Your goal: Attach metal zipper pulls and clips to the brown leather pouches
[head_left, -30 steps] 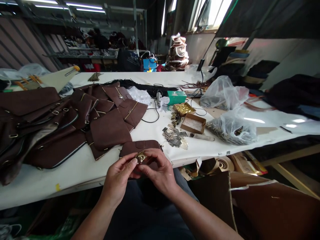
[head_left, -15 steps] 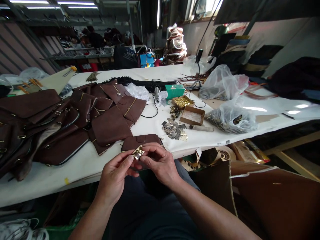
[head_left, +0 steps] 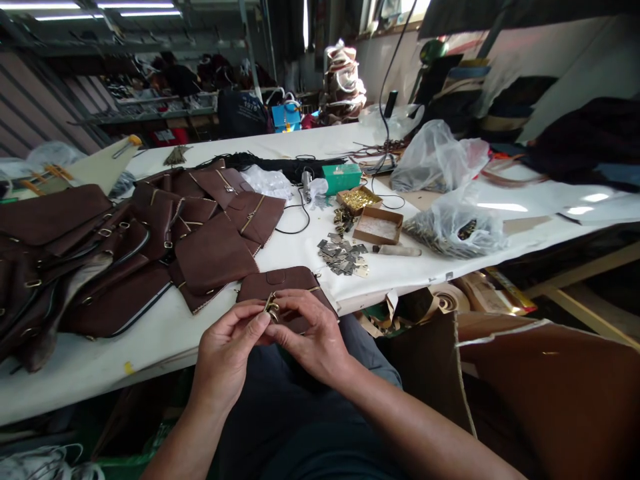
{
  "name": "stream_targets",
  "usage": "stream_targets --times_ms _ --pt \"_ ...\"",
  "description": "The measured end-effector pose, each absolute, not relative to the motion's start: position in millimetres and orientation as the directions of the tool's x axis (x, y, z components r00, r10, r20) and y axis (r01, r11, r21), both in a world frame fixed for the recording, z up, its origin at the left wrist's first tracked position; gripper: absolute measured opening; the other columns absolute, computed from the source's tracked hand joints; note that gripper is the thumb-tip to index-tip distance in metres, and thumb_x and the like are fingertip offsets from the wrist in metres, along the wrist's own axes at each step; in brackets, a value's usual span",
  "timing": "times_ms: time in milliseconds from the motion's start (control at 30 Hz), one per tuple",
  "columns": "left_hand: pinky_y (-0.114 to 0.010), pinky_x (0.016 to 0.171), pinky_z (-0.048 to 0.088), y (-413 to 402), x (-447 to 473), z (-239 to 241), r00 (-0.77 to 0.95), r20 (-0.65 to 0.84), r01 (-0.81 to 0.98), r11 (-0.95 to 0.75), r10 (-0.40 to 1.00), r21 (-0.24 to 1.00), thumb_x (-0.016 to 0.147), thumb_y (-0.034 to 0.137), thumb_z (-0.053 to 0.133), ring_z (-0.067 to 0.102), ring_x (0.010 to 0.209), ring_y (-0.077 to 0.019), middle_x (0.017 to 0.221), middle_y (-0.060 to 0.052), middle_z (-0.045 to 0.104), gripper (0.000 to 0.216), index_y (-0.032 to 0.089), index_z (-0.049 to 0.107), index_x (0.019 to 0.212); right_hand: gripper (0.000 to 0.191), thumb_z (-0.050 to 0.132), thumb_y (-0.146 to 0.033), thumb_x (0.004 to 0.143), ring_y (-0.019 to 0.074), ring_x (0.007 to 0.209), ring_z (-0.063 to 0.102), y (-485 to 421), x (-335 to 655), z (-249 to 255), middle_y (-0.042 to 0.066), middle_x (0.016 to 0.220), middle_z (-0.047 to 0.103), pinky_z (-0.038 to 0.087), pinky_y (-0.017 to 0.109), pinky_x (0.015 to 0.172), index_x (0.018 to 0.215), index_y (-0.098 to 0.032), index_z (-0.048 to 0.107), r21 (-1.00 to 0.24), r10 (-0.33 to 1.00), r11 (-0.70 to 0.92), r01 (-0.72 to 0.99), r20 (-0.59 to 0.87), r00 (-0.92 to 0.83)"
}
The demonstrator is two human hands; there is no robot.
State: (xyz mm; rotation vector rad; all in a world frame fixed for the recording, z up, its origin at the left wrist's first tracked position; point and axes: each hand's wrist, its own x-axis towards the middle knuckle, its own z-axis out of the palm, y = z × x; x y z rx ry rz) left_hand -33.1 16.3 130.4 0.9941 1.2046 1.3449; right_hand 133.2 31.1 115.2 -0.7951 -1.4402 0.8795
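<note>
The left hand and right hand meet at the near edge of the white worktop, fingertips pinched together on a small brass-coloured metal clasp. The clasp sits over the front edge of a flat dark brown leather pouch piece lying on the worktop. Further out lie a heap of small grey metal plates, an open cardboard box and a pile of brown leather bag panels

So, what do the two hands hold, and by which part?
A brass clasp, pinched at its sides between the fingertips of the left hand and right hand.
</note>
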Motion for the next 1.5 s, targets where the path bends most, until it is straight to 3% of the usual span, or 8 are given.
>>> stream_targets --times_ms 167,367,600,867,1033,1267,1400,1500 --pt "-0.028 0.073 0.067 17 -33 126 -0.127 -0.035 -0.13 0.018 0.991 0.991 0.084 0.039 0.09 0.077 0.098 -0.0226 0.12 -0.008 0.076 0.029 0.019 0.081 0.102 0.032 0.074 -0.026 0.101 0.0192 0.092 0.066 29 139 117 0.006 0.1 0.073 0.055 0.034 0.081 0.133 -0.027 0.077 -0.876 0.878 0.477 0.069 0.472 -0.084" --pt "-0.029 0.084 0.067 19 -27 125 -0.174 0.003 -0.14 -0.028 0.985 0.99 0.085 0.042 0.089 0.075 0.118 -0.0282 0.143 -0.011 0.07 0.028 0.019 0.08 0.099 0.034 0.073 -0.024 0.101 0.0186 0.093 0.069 29 140 114 0.006 0.106 0.076 0.056 0.032 0.082 0.135 -0.026 0.076 -0.876 0.873 0.481 0.03 0.476 -0.107" --pt "-0.033 0.079 0.067 22 -29 125 -0.143 -0.082 -0.214 0.05 0.986 0.976 0.086 0.046 0.087 0.079 0.095 -0.0244 0.114 -0.01 0.08 0.037 0.017 0.076 0.106 0.026 0.069 -0.03 0.105 0.0195 0.098 0.07 29 140 111 0.005 0.108 0.076 0.053 0.033 0.087 0.129 -0.028 0.079 -0.903 0.895 0.427 -0.046 0.43 -0.117" --pt "-0.031 0.072 0.066 26 -31 123 -0.131 -0.142 -0.214 0.112 0.981 0.97 0.084 0.045 0.089 0.076 0.076 -0.0187 0.093 -0.006 0.08 0.035 0.016 0.077 0.1 0.036 0.068 -0.051 0.103 0.0154 0.072 0.059 39 146 112 0.001 0.077 0.066 0.046 0.029 0.069 0.09 -0.019 0.075 -0.951 0.952 -0.058 -0.305 0.04 -0.304" --pt "-0.028 0.071 0.066 23 -30 120 -0.056 -0.134 -0.205 0.12 0.989 0.971 0.082 0.04 0.092 0.079 0.089 -0.0205 0.105 -0.007 0.081 0.043 0.019 0.077 0.116 0.038 0.079 -0.052 0.094 0.0126 0.066 0.059 40 141 110 0.002 0.078 0.066 0.045 0.025 0.061 0.082 -0.016 0.073 -0.823 0.954 -0.247 -0.512 -0.113 -0.279" --pt "-0.034 0.094 0.066 23 -30 114 -0.045 -0.081 -0.206 0.07 0.996 0.976 0.084 0.033 0.091 0.078 0.108 -0.0223 0.117 -0.006 0.082 0.045 0.024 0.076 0.126 0.035 0.086 -0.048 0.086 0.0109 0.066 0.059 38 137 106 0.003 0.088 0.07 0.047 0.022 0.056 0.092 -0.015 0.077 -0.603 0.898 -0.433 -0.67 -0.226 -0.377" --pt "-0.031 0.084 0.067 25 -33 114 -0.045 -0.113 -0.192 0.102 0.993 0.976 0.083 0.034 0.091 0.08 0.092 -0.0195 0.112 -0.007 0.083 0.045 0.022 0.078 0.125 0.031 0.083 -0.045 0.09 0.0133 0.072 0.062 41 140 100 0.005 0.091 0.072 0.047 0.023 0.059 0.098 -0.015 0.078 -0.756 0.928 -0.355 -0.549 -0.212 -0.307" --pt "-0.03 0.076 0.068 28 -36 117 -0.033 -0.151 -0.156 0.144 0.988 0.977 0.08 0.037 0.092 0.079 0.085 -0.0199 0.106 -0.008 0.082 0.047 0.019 0.08 0.122 0.033 0.082 -0.036 0.091 0.0188 0.094 0.068 40 146 101 0.008 0.114 0.073 0.055 0.03 0.077 0.12 -0.021 0.078 -0.956 0.995 -0.024 -0.293 0.005 -0.097"
